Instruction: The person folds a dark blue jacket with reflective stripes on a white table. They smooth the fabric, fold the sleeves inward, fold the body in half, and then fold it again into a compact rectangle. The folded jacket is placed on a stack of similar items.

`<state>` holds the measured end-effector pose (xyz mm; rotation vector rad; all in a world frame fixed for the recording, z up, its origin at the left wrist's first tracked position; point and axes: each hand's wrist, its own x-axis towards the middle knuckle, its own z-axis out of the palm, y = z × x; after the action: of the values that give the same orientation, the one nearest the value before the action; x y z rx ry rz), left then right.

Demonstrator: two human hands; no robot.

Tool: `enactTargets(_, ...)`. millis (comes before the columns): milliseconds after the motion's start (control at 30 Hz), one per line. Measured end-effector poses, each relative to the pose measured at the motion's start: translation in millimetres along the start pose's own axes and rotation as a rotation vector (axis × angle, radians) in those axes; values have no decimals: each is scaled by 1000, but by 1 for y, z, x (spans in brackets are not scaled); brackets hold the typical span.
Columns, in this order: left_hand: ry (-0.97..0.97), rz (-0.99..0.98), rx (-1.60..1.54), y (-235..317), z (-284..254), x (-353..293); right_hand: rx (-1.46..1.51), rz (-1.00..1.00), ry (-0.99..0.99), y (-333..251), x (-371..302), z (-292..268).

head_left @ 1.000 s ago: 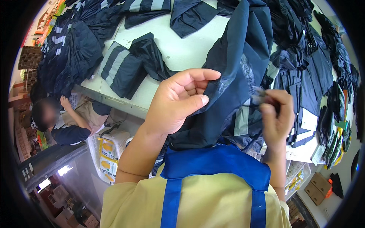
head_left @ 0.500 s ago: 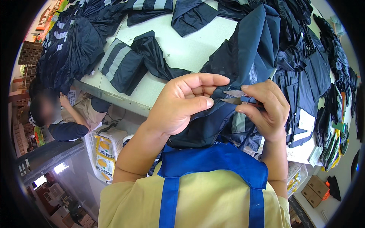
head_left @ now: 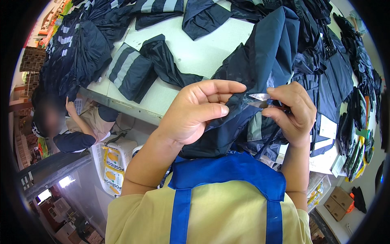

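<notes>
Spreading across twelve o'clock, the white worktable (head_left: 203, 53) carries dark, shiny garments (head_left: 140, 77). At one o'clock a navy garment (head_left: 276, 44) rises in tall folds, its lower part reaching down between the hands. At eight o'clock a white plastic basket (head_left: 100, 168) holds yellow-and-white packets (head_left: 113, 159). The left hand (head_left: 193, 112) curls at the centre, thumb and forefinger tips apart with navy cloth between them; whether the hidden fingers clamp that cloth I cannot tell. At three o'clock the right hand (head_left: 291, 112) pinches thread snips (head_left: 260, 97) between thumb and fingers, blades parted, tips toward nine o'clock. Those tips have just slid slightly toward three o'clock while the left hand has barely moved; I judge the work remains at that small edge of cloth. Bold dark lettering marks the packets; any print on the white paper sheet (head_left: 328, 127) at three o'clock is too small to read
</notes>
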<state>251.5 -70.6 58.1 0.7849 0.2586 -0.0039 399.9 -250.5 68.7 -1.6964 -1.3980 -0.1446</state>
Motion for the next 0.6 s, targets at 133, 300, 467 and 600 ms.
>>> enactTargets(133,7,-6,1,0,2,1,13,-77,-25,0,2,5)
enactTargets(300,5,-11,12,-2,1,0,19,-52,-31,-2,1,7)
enactTargets(467,30,7,6,-4,1,-1,146,-40,51,5,-5,15)
enactTargets(600,-3,3,-4,-5,-2,-1,712,306,402,21,-30,27)
